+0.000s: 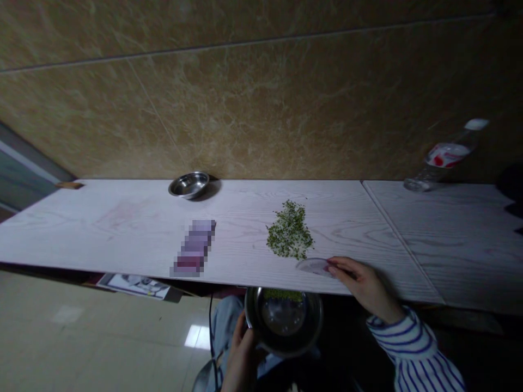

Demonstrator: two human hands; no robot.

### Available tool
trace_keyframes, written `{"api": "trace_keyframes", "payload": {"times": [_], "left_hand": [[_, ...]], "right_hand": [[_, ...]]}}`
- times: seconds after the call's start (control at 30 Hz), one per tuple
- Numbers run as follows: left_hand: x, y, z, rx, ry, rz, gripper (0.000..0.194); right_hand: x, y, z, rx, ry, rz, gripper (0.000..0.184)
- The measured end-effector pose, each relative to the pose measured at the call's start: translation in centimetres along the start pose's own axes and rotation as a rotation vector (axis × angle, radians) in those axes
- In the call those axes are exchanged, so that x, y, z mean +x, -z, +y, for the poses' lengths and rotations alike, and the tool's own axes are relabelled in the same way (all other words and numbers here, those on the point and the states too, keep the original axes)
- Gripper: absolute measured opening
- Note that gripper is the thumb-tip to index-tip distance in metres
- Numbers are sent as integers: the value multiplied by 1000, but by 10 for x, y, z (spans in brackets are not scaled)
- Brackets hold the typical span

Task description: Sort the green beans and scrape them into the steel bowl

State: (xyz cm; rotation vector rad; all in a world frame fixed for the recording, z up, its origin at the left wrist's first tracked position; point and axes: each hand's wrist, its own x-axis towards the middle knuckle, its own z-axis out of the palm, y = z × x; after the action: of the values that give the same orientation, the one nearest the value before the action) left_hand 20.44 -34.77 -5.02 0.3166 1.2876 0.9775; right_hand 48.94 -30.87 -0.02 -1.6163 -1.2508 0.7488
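Note:
A pile of small green beans lies on the white wooden table. My right hand rests at the table's front edge, its fingers closed on a thin pale card just in front of the pile. Below the table edge my left hand grips the rim of a steel bowl. That bowl has some green beans along its far inner side.
A second, empty steel bowl stands at the back near the tiled wall. A blurred-out flat object lies left of the pile. A plastic bottle leans at the far right. Papers show under the table.

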Motion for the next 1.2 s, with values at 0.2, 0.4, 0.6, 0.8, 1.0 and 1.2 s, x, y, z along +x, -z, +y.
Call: {"api": "trace_keyframes", "payload": {"times": [0.2,0.4,0.6,0.8,1.0,1.2], "left_hand": [[6,1,3,20,41,3,76],[13,-3,-3,8,69,18,78],[21,-1,-8,15,85,35,86],[24,-5,-8,4,62,65,84],[15,-19,3,21,52,71,77],[9,-23,3,28,59,91,62]], "right_hand": [[24,6,-8,-173,161,-153,20],[49,1,-14,-192,209,-226,20],[74,-7,-20,-223,284,-253,20],[91,-14,-18,-192,282,-251,21],[93,-18,-10,-102,234,-190,21],[96,-22,-8,44,164,-99,29]]}}
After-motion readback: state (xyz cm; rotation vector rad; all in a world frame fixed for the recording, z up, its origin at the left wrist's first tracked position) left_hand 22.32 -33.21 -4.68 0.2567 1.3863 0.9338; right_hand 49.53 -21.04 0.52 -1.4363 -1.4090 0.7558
